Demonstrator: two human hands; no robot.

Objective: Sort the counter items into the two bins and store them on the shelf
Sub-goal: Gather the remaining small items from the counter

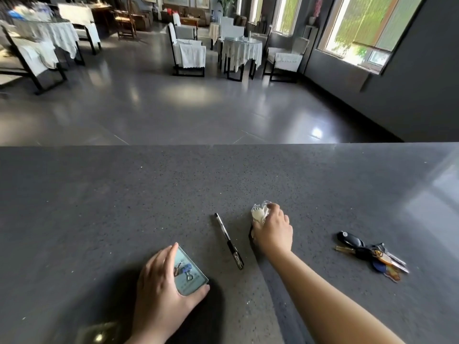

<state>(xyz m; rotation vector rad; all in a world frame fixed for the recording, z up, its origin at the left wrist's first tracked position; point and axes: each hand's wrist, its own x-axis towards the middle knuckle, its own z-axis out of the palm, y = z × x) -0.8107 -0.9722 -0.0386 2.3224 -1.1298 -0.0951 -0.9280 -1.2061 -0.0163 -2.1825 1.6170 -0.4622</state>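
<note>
On the dark speckled counter [124, 194] my left hand [161, 291] grips a small flat pale-green box [190, 275] with a picture on its lid, fingers on its far edge and thumb on its near corner. My right hand [273, 232] is curled over a clear plastic packet with a white item inside [259, 213], and something dark shows under the palm. A black pen [229, 240] lies between my hands. A bunch of keys [372, 254] with a black fob lies to the right. No bins are in view.
The counter's far edge runs across the middle of the view, with a shiny grey floor beyond. Tables and chairs with white covers [191, 53] stand farther back. Windows [367, 28] line the dark right wall.
</note>
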